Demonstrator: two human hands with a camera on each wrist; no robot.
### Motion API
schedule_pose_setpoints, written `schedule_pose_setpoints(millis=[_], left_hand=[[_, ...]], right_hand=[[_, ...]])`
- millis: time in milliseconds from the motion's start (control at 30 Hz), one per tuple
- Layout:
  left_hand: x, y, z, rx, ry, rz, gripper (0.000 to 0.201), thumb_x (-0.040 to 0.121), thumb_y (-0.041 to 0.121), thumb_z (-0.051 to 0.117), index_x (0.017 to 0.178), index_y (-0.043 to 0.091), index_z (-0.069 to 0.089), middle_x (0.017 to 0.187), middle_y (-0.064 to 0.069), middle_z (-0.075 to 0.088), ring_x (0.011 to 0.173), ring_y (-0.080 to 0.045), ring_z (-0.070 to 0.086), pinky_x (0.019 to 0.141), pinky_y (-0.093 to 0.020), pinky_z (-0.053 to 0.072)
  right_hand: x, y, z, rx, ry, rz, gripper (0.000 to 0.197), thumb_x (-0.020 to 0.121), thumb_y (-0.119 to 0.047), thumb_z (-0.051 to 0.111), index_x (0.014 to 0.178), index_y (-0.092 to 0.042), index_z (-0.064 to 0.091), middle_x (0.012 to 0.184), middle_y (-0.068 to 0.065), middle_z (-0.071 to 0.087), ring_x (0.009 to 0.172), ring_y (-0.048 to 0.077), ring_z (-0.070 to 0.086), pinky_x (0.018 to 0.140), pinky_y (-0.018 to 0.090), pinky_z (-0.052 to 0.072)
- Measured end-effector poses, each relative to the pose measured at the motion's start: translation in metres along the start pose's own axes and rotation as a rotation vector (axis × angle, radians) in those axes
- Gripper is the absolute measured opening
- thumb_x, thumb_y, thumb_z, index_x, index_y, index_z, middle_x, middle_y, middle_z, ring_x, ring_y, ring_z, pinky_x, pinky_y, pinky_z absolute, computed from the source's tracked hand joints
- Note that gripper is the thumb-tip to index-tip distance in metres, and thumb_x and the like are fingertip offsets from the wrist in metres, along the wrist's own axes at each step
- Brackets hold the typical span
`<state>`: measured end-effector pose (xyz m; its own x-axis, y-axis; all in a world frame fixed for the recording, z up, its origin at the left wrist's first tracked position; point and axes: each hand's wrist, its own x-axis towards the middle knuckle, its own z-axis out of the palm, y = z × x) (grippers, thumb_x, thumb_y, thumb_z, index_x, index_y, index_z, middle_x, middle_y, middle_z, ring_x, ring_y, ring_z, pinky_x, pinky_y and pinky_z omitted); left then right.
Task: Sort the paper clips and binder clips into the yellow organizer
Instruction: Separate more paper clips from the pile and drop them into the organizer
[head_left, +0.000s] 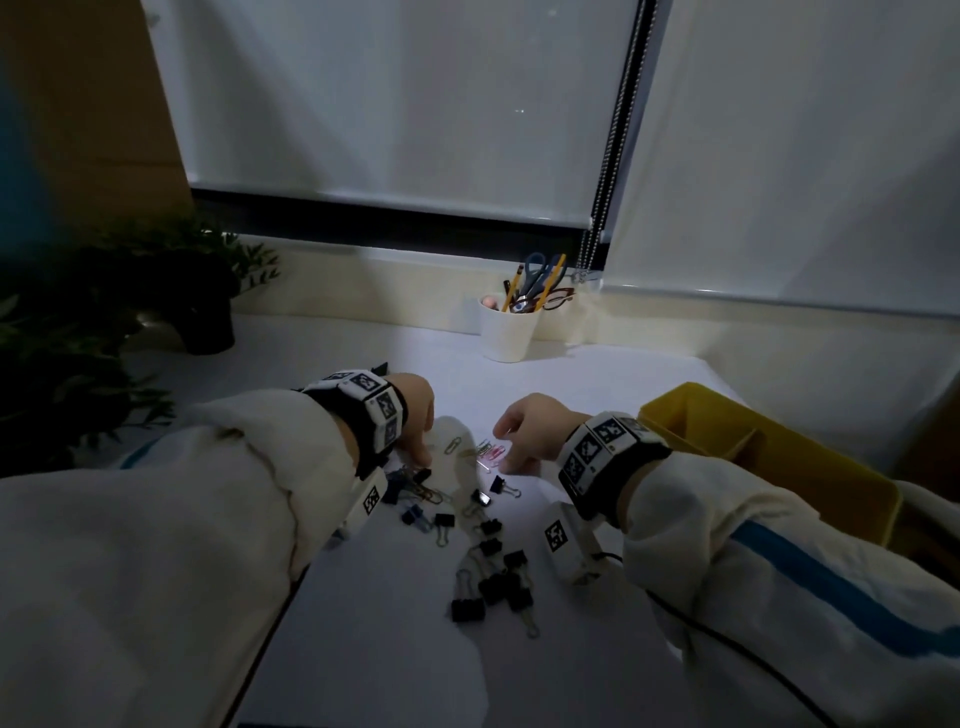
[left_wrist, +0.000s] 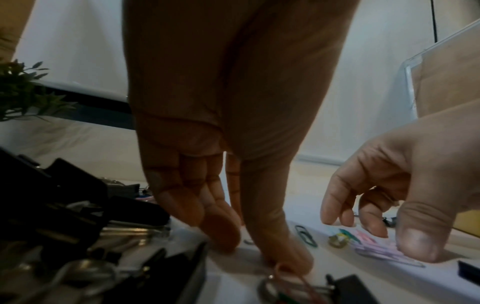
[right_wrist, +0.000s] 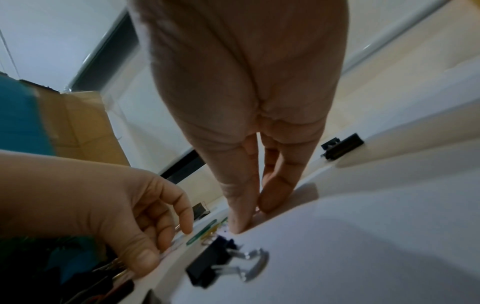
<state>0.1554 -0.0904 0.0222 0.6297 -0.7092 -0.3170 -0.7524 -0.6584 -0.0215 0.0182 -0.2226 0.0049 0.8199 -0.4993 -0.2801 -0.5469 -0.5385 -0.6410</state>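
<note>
Coloured paper clips (head_left: 488, 452) lie on the white table between my two hands. My left hand (head_left: 423, 457) points down, fingertips and thumb touching the table, and the thumb rests on a paper clip (left_wrist: 285, 273). The thumb of my right hand (head_left: 505, 449) lies on the pink paper clips (left_wrist: 374, 246), with its curled fingers hovering just above them. A green paper clip (left_wrist: 306, 235) lies between the hands. Several black binder clips (head_left: 493, 571) are scattered nearer to me. The yellow organizer (head_left: 810, 478) stands to the right, behind my right wrist.
A white cup (head_left: 506, 332) with scissors and pencils stands at the back by the window sill. A dark potted plant (head_left: 104, 312) fills the back left. One black binder clip (right_wrist: 342, 147) lies apart, beyond my right hand. The table's front edge runs under my left sleeve.
</note>
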Motion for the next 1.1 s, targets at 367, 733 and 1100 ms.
schedule_pose_setpoints(millis=[367,733,1100], left_hand=[[0.007,0.01,0.009,-0.257,0.096,0.083,0.031,0.073,0.036,0.083,0.099,0.021,0.077,0.091,0.003,0.073,0.083,-0.015,0.067,0.076,-0.027,0.055],[0.008,-0.004,0.014,-0.268,0.015,0.194,0.069,0.063,0.037,0.089,0.125,0.038,0.061,0.101,0.01,0.064,0.09,-0.012,0.064,0.081,-0.029,0.054],[0.008,0.016,0.02,-0.233,0.174,0.22,0.023,0.073,0.025,0.081,0.096,0.026,0.079,0.087,0.01,0.074,0.084,-0.011,0.068,0.079,-0.027,0.056]], right_hand=[[0.008,-0.022,0.01,-0.091,-0.021,-0.128,0.043,0.07,-0.003,0.082,0.112,-0.011,0.072,0.089,-0.004,0.065,0.088,0.016,0.061,0.069,0.024,0.048],[-0.013,-0.018,0.005,-0.02,-0.095,-0.008,0.069,0.066,-0.004,0.088,0.128,-0.018,0.061,0.087,-0.007,0.059,0.069,0.005,0.057,0.035,0.007,0.039],[0.01,-0.016,0.018,-0.115,0.078,-0.069,0.025,0.059,0.003,0.079,0.077,-0.012,0.078,0.078,0.007,0.074,0.075,0.022,0.071,0.064,0.03,0.061]])
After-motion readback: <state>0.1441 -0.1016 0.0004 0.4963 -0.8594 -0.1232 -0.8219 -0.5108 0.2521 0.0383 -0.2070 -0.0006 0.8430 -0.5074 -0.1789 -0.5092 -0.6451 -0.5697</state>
